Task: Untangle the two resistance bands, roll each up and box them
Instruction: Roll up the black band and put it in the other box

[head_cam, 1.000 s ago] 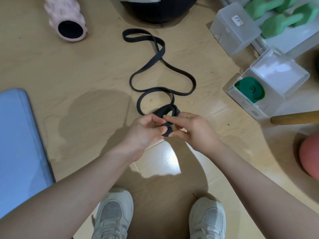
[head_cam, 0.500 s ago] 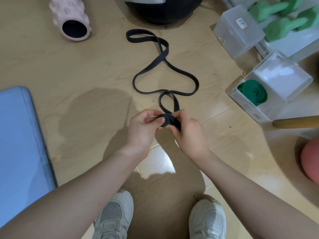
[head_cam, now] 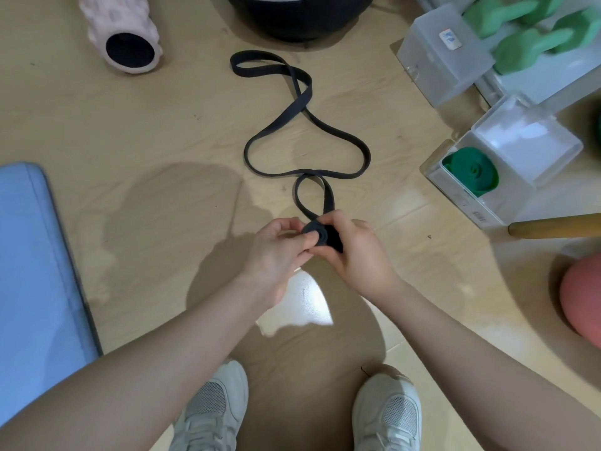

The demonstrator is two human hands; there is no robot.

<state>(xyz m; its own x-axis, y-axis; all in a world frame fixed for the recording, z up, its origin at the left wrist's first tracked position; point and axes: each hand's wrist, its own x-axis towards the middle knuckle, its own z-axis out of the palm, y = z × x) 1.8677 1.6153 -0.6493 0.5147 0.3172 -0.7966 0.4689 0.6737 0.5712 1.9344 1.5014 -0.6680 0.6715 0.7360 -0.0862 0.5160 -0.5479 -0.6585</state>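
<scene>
A black resistance band lies in loose loops on the wooden floor, and its near end is wound into a small tight coil held between both hands. My left hand pinches the coil from the left with thumb and fingers. My right hand grips the coil from the right, fingers curled over it. A green band, rolled up, sits inside an open clear plastic box at the right. A second clear box lies closed behind it.
A pink foam roller lies at the back left, a blue mat at the left edge. Green dumbbells sit at the back right. A wooden stick and a pink ball lie at the right. My shoes stand below.
The hands have wound more of the band: the coil is tighter and rounder, and the floor loop nearest the hands has shrunk and been drawn toward them.
</scene>
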